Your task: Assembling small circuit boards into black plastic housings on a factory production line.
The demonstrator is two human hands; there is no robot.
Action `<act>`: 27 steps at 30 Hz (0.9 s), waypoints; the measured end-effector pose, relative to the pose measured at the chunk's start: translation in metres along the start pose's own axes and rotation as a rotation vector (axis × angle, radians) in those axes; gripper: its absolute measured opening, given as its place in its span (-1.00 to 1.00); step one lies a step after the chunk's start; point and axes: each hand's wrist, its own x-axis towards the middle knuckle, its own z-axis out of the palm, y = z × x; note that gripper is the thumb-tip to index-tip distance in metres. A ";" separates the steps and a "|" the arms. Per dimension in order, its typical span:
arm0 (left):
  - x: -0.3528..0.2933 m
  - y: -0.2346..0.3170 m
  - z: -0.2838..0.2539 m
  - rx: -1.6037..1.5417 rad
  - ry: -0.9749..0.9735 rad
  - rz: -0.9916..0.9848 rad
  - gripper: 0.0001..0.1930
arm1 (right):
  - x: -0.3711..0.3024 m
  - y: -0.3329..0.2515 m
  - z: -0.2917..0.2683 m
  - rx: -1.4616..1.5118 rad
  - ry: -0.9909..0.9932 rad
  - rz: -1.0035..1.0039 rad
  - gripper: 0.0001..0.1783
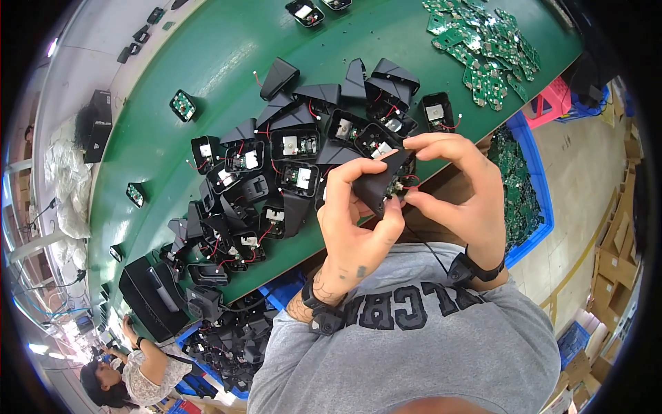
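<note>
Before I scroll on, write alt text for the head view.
A person's left hand holds a black housing, the right hand near its red wiring, at a green table crowded with similar housings. Green circuit boards lie heaped at upper right.

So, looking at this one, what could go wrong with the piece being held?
1. The thin red wires loop out beside the right hand, so a finger might catch or tug them.
2. The left hand holds the black housing close to the green table's near edge; if it slipped, it could miss the tabletop.
3. Other black housings lie crowded nearby, some overlapping, so a dropped piece might knock against them.
</note>
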 end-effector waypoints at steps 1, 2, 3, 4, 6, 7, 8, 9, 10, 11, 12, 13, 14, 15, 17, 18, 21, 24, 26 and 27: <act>0.000 0.001 0.001 -0.025 0.004 -0.021 -0.56 | 0.000 0.003 0.000 -0.002 0.001 0.000 -0.64; -0.001 0.003 0.000 -0.049 0.009 -0.044 -0.56 | -0.001 0.005 0.001 0.129 -0.013 0.068 -0.62; -0.001 0.000 -0.003 -0.009 -0.022 -0.012 -0.57 | -0.001 0.007 0.002 0.260 -0.027 0.136 -0.59; -0.002 0.000 -0.002 -0.009 -0.022 -0.013 -0.57 | -0.002 0.010 0.003 0.391 -0.040 0.203 -0.57; -0.003 -0.001 -0.002 0.060 -0.036 0.017 -0.58 | 0.000 0.016 0.005 0.449 -0.050 0.222 -0.59; -0.003 -0.001 -0.001 0.061 -0.036 0.016 -0.58 | 0.001 0.018 0.006 0.485 -0.067 0.250 -0.58; -0.003 -0.001 -0.001 0.082 -0.021 -0.003 -0.58 | 0.001 0.020 0.008 0.522 -0.085 0.277 -0.56; -0.004 -0.001 0.000 0.102 -0.006 -0.023 -0.58 | 0.001 0.021 0.009 0.524 -0.084 0.278 -0.56; -0.004 -0.001 0.002 0.103 -0.007 -0.023 -0.58 | 0.000 0.021 0.011 0.503 -0.088 0.272 -0.57; -0.005 0.000 0.003 0.098 0.001 -0.024 -0.59 | 0.000 0.021 0.012 0.482 -0.091 0.265 -0.58; -0.005 0.001 0.003 0.092 0.009 -0.024 -0.60 | 0.000 0.021 0.011 0.483 -0.090 0.266 -0.58; -0.005 0.000 0.002 0.092 0.008 -0.024 -0.60 | 0.000 0.021 0.010 0.491 -0.081 0.258 -0.57; -0.003 -0.002 0.001 0.067 -0.012 -0.042 -0.61 | 0.000 0.022 0.008 0.498 -0.073 0.249 -0.57; -0.001 -0.003 0.001 0.041 -0.031 -0.059 -0.62 | 0.003 0.021 0.005 0.496 -0.074 0.248 -0.57; 0.010 0.003 -0.011 -0.185 -0.110 -0.214 -0.66 | 0.012 0.020 -0.001 0.023 -0.039 -0.174 -0.61; 0.014 0.010 -0.014 -0.362 -0.121 -0.360 -0.67 | 0.014 0.020 -0.006 -0.033 -0.032 -0.330 -0.63; 0.024 0.013 -0.024 -0.403 -0.247 -0.501 -0.64 | 0.017 0.012 -0.016 -0.023 -0.130 -0.525 -0.73; 0.028 0.011 -0.023 -0.421 -0.295 -0.606 -0.67 | 0.015 0.004 -0.026 -0.276 -0.235 -0.606 -0.79; 0.030 0.009 -0.026 -0.424 -0.348 -0.668 -0.68 | 0.016 0.000 -0.025 -0.310 -0.226 -0.637 -0.78; 0.029 0.013 -0.023 -0.334 -0.315 -0.667 -0.60 | 0.017 0.000 -0.026 -0.364 -0.238 -0.672 -0.77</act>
